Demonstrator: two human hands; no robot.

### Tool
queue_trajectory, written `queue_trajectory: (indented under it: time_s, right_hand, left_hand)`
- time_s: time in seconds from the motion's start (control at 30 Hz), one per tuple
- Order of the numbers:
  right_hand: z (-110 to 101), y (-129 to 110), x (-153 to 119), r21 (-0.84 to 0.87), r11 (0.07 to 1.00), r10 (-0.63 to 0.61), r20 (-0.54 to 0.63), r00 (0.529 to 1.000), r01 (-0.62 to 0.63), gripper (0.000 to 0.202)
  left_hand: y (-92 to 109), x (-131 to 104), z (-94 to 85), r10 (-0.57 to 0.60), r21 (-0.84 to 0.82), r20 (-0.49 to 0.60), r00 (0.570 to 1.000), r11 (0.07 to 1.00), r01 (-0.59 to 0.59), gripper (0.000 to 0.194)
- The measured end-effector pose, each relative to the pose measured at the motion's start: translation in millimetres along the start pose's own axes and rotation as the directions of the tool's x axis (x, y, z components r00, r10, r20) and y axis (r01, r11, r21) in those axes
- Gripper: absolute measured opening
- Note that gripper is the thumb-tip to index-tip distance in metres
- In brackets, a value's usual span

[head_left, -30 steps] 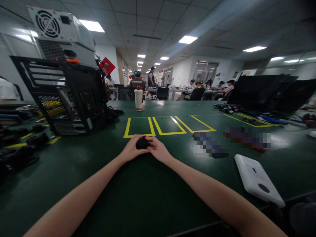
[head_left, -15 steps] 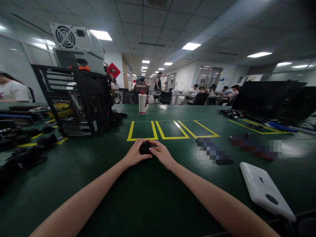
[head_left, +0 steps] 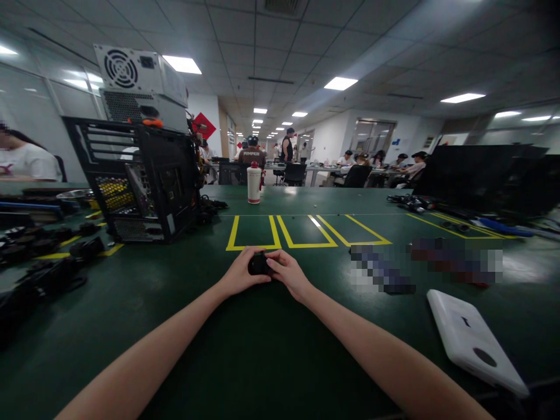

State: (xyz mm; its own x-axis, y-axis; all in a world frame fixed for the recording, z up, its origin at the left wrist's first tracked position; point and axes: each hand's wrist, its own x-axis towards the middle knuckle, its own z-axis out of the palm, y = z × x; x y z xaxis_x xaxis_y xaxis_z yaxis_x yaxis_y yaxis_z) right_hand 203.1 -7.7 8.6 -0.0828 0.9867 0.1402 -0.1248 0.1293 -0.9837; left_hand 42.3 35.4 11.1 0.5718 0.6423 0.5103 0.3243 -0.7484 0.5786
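Between my two hands is a small, dark, rounded black object (head_left: 258, 264), too dark for me to tell its kind. My left hand (head_left: 240, 273) curls round its left side, fingers over the top and thumb below. From the right, my right hand (head_left: 289, 274) pinches it with thumb and fingertips. Both hands are closed on it, low over the green table (head_left: 271, 350). Just beyond them, yellow tape outlines (head_left: 251, 247) mark the tabletop.
An open black computer case (head_left: 144, 181) with power supplies (head_left: 140, 70) on top stands at left. Black parts (head_left: 48, 268) lie beside it. A white bottle (head_left: 254, 185) stands ahead. At right are a white flat device (head_left: 472, 341), blurred items (head_left: 382, 269) and monitors (head_left: 472, 175).
The view has shifted slightly. Both hands keep their hold on the black object; the right fingers have moved only a little on it.
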Motion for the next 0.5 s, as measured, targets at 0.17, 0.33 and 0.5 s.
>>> queue_trajectory:
  time_s: [0.17, 0.33, 0.5]
  right_hand:
    - [-1.3, -1.1, 2.6, 0.083, 0.995, 0.060, 0.011, 0.998, -0.061, 0.034]
    - [-3.4, -4.1, -0.4, 0.091, 0.993, 0.066, 0.086, 0.994, -0.074, 0.033]
    - [-0.6, -6.7, -3.0, 0.127, 0.990, 0.055, 0.041, 0.998, -0.059, 0.027]
  left_hand:
    - [0.9, -0.9, -0.2, -0.010, -0.018, 0.006, 1.000, 1.000, 0.010, 0.061]
    - [1.0, -0.7, 0.0, -0.035, -0.017, 0.010, 0.999, 0.999, 0.035, 0.061]
    - [0.6, -0.8, 0.0, -0.029, -0.005, -0.001, 1.000, 1.000, 0.029, 0.062]
